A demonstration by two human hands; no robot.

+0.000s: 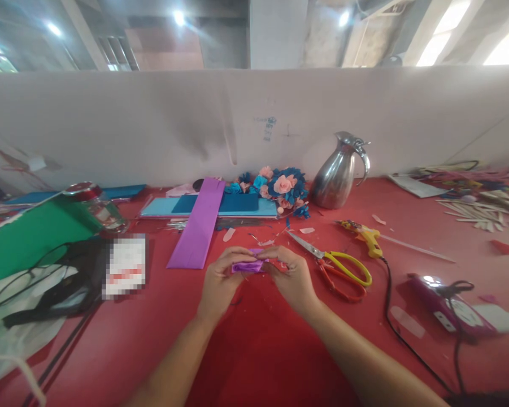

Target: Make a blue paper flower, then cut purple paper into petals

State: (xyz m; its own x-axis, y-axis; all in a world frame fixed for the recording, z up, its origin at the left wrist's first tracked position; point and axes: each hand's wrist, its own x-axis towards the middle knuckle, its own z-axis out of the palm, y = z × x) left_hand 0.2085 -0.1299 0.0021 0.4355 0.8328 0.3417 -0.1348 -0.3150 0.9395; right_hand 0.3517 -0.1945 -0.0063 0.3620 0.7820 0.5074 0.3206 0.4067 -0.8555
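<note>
A small folded piece of purple crepe paper point(248, 265) is pinched between my two hands, above the red table. My left hand point(221, 276) closes on its left end, with fingers on top and thumb below. On the other end my right hand point(291, 276) has the same kind of grip. Just beyond lies a long purple paper strip point(197, 232), slanting across light blue and dark blue paper sheets point(161, 207). To the right of my right hand, scissors point(322, 257) with yellow and red handles lie with their blades together.
A yellow glue gun point(369, 240) lies right, its cord running forward past a purple device point(451, 311). Behind stand a steel jug point(335, 175) and paper flowers point(286, 186). At left are a glass jar point(101, 212), a green board point(34, 240) and a black bag point(74, 282).
</note>
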